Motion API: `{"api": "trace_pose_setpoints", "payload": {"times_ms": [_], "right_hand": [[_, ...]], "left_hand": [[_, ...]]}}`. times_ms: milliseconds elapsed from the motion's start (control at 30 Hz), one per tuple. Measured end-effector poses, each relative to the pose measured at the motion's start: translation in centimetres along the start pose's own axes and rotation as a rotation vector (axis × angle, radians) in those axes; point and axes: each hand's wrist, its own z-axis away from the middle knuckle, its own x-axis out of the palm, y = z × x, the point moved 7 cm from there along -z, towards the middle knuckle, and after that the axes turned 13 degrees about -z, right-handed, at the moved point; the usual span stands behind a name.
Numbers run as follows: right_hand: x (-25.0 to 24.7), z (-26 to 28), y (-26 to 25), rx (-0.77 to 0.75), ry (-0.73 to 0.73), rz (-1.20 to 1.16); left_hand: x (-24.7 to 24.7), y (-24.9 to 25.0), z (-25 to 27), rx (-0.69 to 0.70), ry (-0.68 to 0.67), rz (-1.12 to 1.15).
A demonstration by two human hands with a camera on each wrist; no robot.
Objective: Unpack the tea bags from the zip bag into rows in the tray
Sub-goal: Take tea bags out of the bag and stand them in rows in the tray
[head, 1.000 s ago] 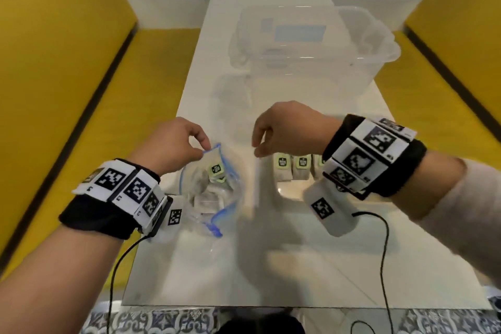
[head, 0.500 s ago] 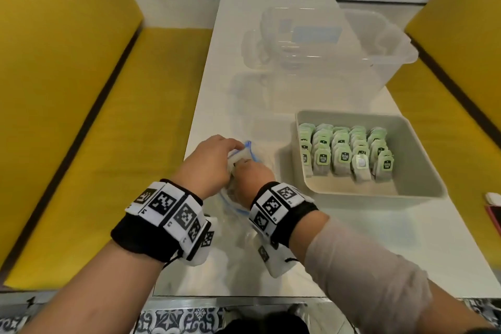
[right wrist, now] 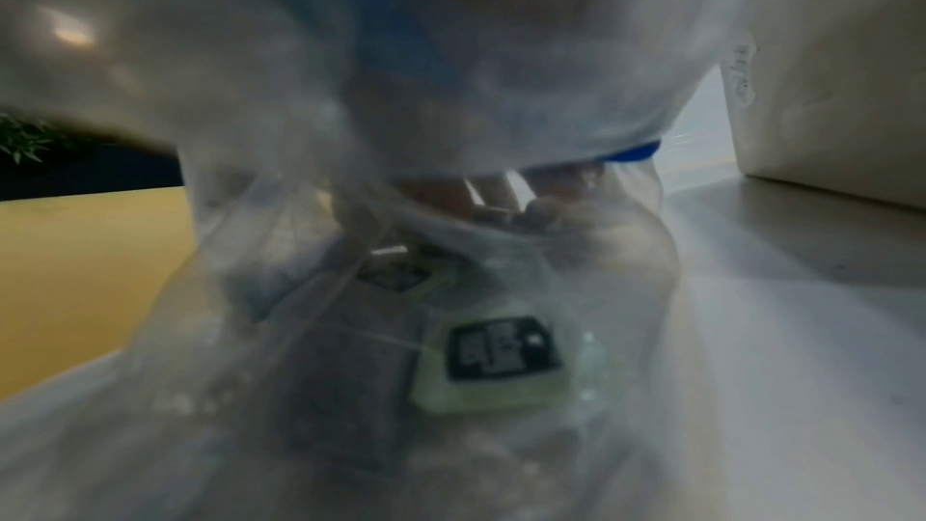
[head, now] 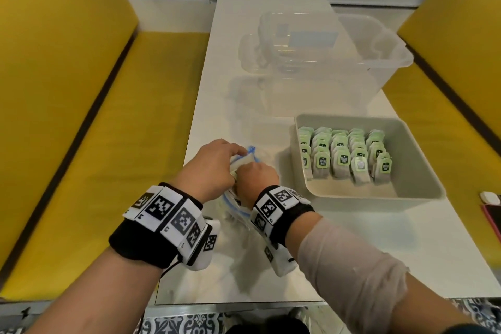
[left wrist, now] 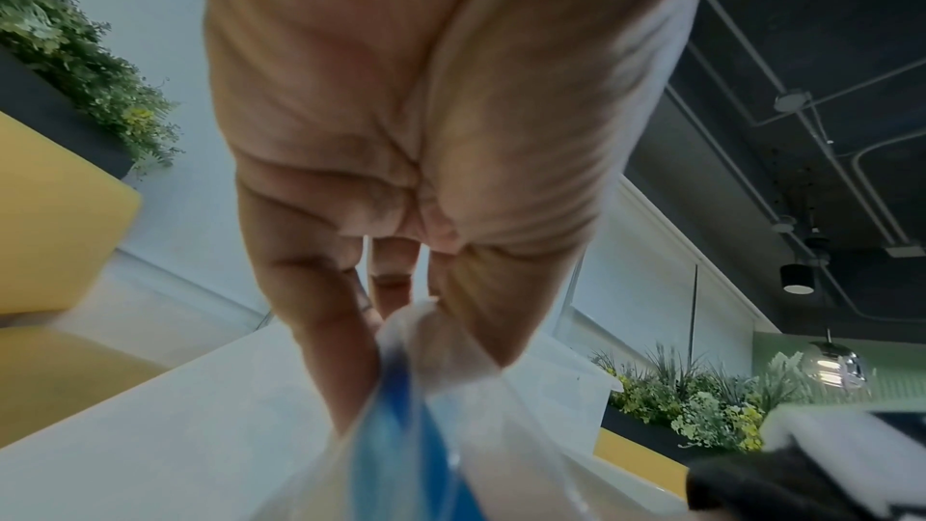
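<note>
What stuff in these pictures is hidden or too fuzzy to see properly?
- Right hand fingertips: head view, they are down in the zip bag; right wrist view is blurred through plastic, so its grip is unclear.
- How many tea bags remain in the bag: blurred, and hands cover it.
- Writing on the tags in the tray: too small.
- Pink thing on the table: cut off by the right edge.

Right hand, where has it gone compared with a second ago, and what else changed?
The right hand left the tray side and has reached left into the zip bag; whether it grips a tea bag is hidden. The left hand still pinches the bag's rim, holding it open. The rows of tea bags in the tray look unchanged.
</note>
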Motion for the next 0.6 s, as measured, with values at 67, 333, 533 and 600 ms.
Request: {"api": "trace_pose_setpoints", "payload": {"times_ms": [67, 333, 533, 600], "right_hand": [[-0.3, 0.3, 0.0, -0.006, -0.004, -0.012], [-1.6, 1.3, 0.7, 0.012, 0.1, -0.223], [-4.1, 3.5, 2.3, 0.0, 0.32, -0.688], [-5.1, 4.3, 3.1, 0.017, 0.404, -0.853]], "left_hand": [[0.0, -0.1, -0.1, -0.012, 0.004, 0.008], [-0.4, -1.2, -1.3, -0.095, 0.097, 0.085], [-1.1, -1.7, -1.6, -0.119, 0.206, 0.091], [-2.5, -1.3, -0.9, -0.109, 0.348, 0.138]]}}
